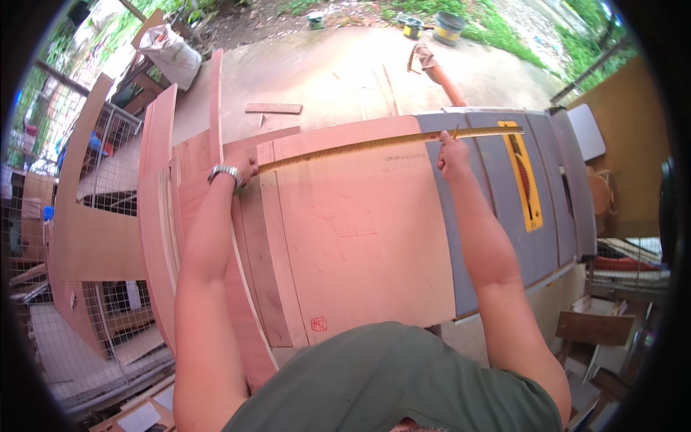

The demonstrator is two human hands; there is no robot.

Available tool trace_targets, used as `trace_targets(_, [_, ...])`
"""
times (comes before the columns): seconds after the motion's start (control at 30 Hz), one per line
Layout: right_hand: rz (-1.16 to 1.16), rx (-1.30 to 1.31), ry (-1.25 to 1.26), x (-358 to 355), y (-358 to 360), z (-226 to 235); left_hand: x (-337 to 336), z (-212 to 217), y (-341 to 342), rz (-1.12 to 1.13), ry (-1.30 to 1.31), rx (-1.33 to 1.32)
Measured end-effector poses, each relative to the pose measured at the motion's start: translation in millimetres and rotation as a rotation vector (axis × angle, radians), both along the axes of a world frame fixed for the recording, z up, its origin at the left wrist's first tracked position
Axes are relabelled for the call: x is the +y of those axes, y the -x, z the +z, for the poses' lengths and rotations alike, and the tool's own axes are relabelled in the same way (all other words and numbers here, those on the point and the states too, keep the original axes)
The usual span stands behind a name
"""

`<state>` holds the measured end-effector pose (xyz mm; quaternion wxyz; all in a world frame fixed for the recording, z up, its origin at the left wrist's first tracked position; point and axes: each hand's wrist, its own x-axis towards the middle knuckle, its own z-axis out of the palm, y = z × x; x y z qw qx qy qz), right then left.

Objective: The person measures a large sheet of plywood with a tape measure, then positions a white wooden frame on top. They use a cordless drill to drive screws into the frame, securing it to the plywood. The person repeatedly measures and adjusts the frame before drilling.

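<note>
A pinkish plywood sheet (pixel 353 237) lies flat on a grey table saw top (pixel 497 194), with faint pencil drawings on its face. A long yellow measuring stick (pixel 381 142) runs across the sheet's far edge. My left hand (pixel 243 167), wristwatch on the wrist, presses the stick's left end down at the sheet's far left corner. My right hand (pixel 452 155) pinches a pencil against the stick near the sheet's right edge. Both forearms reach up from the lower edge.
Plywood strips and curved boards (pixel 162 209) stack at the left beside a wire mesh frame (pixel 108 187). A yellow saw insert (pixel 525 180) sits in the table top. Buckets (pixel 448 27) and a sack (pixel 171 54) stand on the concrete beyond. Boards lean at the right.
</note>
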<state>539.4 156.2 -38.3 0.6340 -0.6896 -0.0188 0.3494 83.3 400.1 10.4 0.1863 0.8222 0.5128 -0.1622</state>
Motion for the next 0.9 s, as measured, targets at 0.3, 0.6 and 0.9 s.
trace_targets(0.3, [0.454,-0.074,0.466,40.5,-54.3,1.8,63.4,-16.0,-42.1,0.056,0.043,0.202])
trace_targets(0.6, [0.288,-1.606,0.529,47.3,-34.0,-44.5,71.0,-36.5,-31.9,-0.130,-0.094,0.393])
trace_targets(0.9, [0.376,-1.558,0.342,54.5,-38.3,-39.4,64.9,-26.6,-22.3,0.026,-0.180,0.251])
